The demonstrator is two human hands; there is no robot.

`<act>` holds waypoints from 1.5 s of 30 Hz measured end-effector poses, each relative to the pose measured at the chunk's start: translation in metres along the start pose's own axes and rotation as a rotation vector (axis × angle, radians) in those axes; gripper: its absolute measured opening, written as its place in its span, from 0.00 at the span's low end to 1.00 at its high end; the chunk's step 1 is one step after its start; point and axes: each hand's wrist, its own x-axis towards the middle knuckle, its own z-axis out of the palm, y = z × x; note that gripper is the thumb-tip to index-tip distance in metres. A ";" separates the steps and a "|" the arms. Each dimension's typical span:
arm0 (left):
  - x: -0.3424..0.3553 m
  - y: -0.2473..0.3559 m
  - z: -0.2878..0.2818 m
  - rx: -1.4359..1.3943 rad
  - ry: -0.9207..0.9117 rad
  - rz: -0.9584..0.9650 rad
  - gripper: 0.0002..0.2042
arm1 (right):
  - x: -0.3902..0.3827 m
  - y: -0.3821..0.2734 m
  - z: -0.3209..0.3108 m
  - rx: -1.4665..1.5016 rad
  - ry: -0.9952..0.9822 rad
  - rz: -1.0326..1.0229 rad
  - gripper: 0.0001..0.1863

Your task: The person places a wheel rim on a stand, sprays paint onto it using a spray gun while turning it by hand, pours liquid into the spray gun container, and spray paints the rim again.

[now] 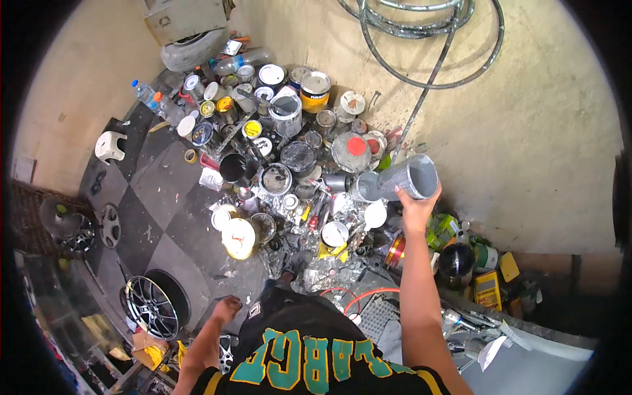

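My right hand [417, 207] is stretched forward and grips a grey, paint-smeared cup [411, 178], tipped sideways toward the left. Its mouth points at a second grey container [366, 186] just beside it, above a crowd of paint cans. My left hand [227, 308] hangs low by my hip with loosely curled fingers and nothing in it, above the chequered floor. My black shirt with green and yellow letters fills the bottom of the view.
Several open and lidded paint cans [297, 158] and lids crowd the floor against a beige wall. A coiled hose [421, 20] hangs above. Alloy wheels [151, 306] lie at left, a tyre [191, 49] and plastic bottles [146, 94] farther back, a white stool [110, 146] at left.
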 end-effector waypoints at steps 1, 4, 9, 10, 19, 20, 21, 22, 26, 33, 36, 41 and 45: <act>0.012 0.015 -0.002 -0.010 0.012 0.015 0.21 | 0.012 -0.003 0.006 -0.005 -0.001 -0.021 0.56; 0.016 0.083 -0.032 -0.398 -0.044 -0.458 0.20 | 0.048 -0.014 0.024 0.038 -0.011 -0.146 0.58; 0.017 0.083 -0.022 -0.415 0.008 -0.389 0.24 | 0.097 -0.052 0.069 -0.016 -0.138 -0.262 0.62; 0.016 0.070 -0.012 -0.431 0.020 -0.398 0.24 | 0.107 -0.052 0.079 -0.022 -0.181 -0.289 0.61; -0.014 0.082 0.000 -0.498 0.028 -0.556 0.23 | 0.133 -0.042 0.181 0.140 -0.378 -0.194 0.56; -0.017 0.085 0.001 -0.526 0.040 -0.578 0.23 | 0.126 -0.046 0.195 0.148 -0.363 -0.203 0.57; -0.020 0.088 0.003 -0.553 0.052 -0.599 0.23 | 0.118 -0.045 0.209 0.154 -0.383 -0.201 0.57; -0.023 0.090 0.008 -0.566 0.059 -0.612 0.23 | 0.109 -0.044 0.221 0.082 -0.345 -0.215 0.56; -0.020 0.090 0.025 -0.593 0.071 -0.617 0.22 | 0.079 -0.042 0.251 0.093 -0.342 -0.220 0.56; -0.015 0.113 0.022 -0.661 0.131 -0.587 0.22 | 0.016 -0.030 0.275 -0.061 -0.263 -0.121 0.58; -0.014 0.113 0.025 -0.701 0.110 -0.586 0.22 | 0.000 -0.016 0.280 -0.004 -0.296 -0.106 0.58; -0.019 0.102 0.029 -0.700 0.072 -0.649 0.23 | -0.006 0.022 0.288 -0.092 -0.275 -0.116 0.59; -0.025 0.090 0.039 -0.636 0.045 -0.697 0.25 | -0.018 0.040 0.295 -0.105 -0.255 -0.081 0.59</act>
